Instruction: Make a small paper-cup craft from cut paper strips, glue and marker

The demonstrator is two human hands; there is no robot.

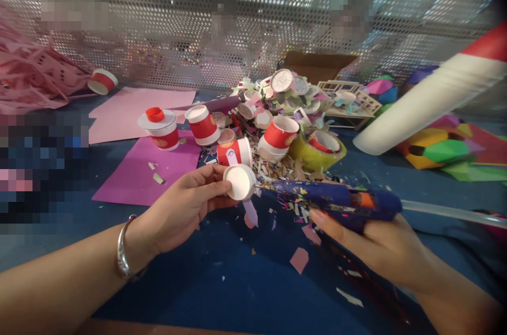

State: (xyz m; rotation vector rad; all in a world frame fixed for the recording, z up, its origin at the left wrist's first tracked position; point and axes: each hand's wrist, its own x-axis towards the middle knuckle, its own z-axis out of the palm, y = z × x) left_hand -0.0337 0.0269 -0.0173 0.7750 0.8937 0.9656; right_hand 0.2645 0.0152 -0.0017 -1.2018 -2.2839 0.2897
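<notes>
My left hand (184, 208) pinches a white paper cup (240, 182) just left of the glue gun (336, 200), which my right hand (376, 245) grips.

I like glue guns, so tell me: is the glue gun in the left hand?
No, the blue glue gun is gripped in the right hand, while the left hand holds a small white paper cup.
</notes>
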